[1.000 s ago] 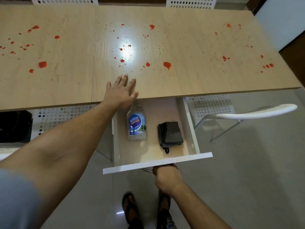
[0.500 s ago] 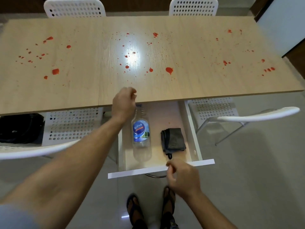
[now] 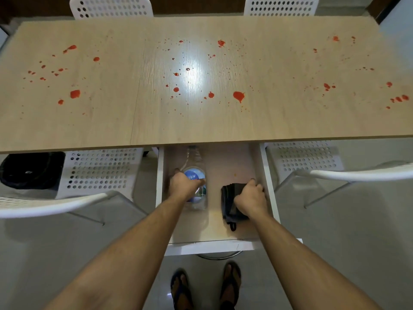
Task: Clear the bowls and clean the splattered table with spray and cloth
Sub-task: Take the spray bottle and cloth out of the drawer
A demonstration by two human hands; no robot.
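Observation:
A light wooden table [image 3: 279, 117] is spattered with red drops across its whole top; no bowls stand on it. Under its near edge a white drawer [image 3: 210, 248] is pulled out. Inside lies a clear spray bottle [image 3: 194, 162] with a blue label, its neck under the table edge. My left hand [image 3: 184, 185] is wrapped around the bottle's body. To the right lies a folded dark cloth [image 3: 228, 198], and my right hand [image 3: 251, 198] is closed over its right side.
White perforated chairs stand at the near left [image 3: 98, 168], near right [image 3: 306, 159] and behind the table [image 3: 111, 6]. A black bag [image 3: 31, 170] rests on the near left chair. My feet in sandals [image 3: 205, 285] stand on the tiled floor below the drawer.
My left hand left the table edge and went down into the drawer onto the bottle. My right hand let go of the drawer front and reached in onto the cloth.

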